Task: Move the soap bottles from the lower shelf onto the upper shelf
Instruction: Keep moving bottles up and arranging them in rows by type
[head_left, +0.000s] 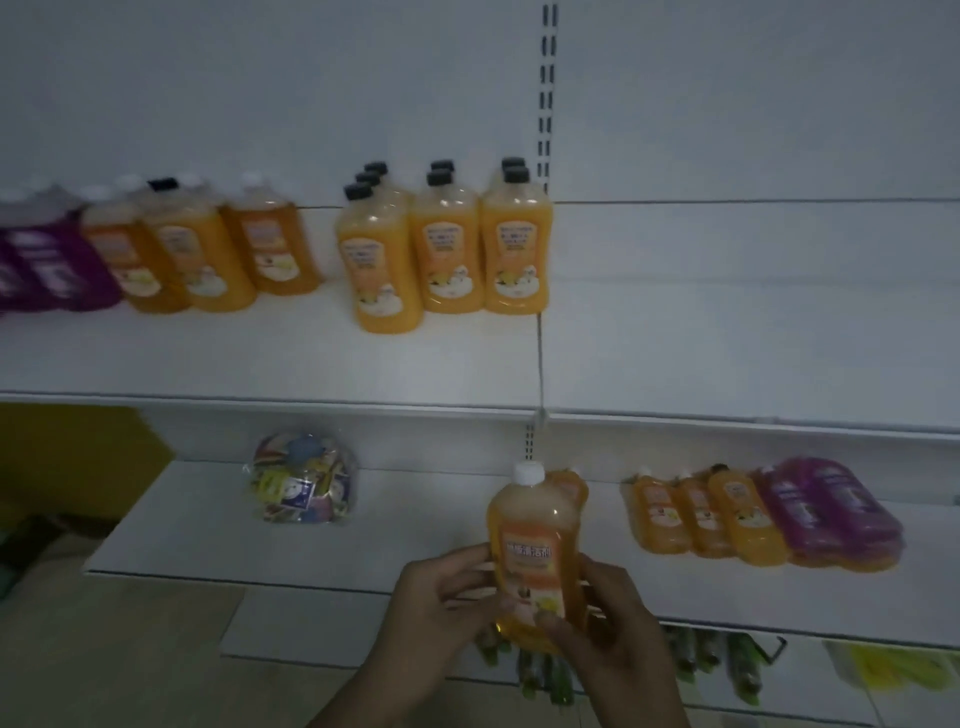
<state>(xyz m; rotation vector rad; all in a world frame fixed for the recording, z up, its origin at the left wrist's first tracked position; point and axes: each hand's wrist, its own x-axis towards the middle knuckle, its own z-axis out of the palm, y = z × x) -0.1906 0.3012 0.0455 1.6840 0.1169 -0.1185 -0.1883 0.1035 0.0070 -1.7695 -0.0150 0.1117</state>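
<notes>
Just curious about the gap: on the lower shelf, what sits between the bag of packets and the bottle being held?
Nothing: in the head view the lower shelf is bare between the bag and the held bottle.

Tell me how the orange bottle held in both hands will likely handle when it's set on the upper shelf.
The orange bottle looks nearly full, so probably heavy for its size. Tall and narrow, it may tip if set down crooked. Its smooth plastic could slip, which may be why both the left hand and right hand hold it.
</notes>
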